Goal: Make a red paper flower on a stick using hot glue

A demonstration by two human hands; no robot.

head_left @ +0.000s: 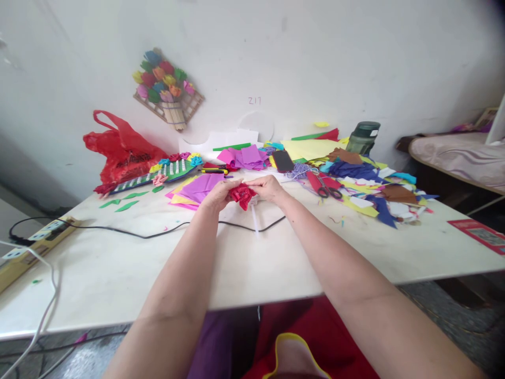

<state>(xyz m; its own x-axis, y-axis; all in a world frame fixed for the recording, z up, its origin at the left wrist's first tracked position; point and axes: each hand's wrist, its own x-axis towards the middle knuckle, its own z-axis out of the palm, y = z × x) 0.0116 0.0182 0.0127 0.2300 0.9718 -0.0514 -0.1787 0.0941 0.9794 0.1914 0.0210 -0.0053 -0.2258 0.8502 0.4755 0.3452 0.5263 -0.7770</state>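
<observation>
A crumpled red paper flower (242,197) is held between my two hands above the middle of the table. My left hand (222,195) grips its left side with closed fingers. On the other side, my right hand (269,189) pinches its upper right edge. Just below the flower a whitish translucent stick (255,220) points toward me; what it is attached to is hidden behind the hands. Purple paper sheets (203,188) lie over yellow and pink ones beside my left hand. Scissors (326,188) with dark handles rest to the right of my right hand.
A black cable (145,236) crosses the table to a power strip (39,239) at left. Green paper leaves (126,206), a red bag (122,152) and a board with paper flowers (158,179) stand behind. A phone (282,161), paper scraps (355,173) and a bottle (363,138) occupy the right.
</observation>
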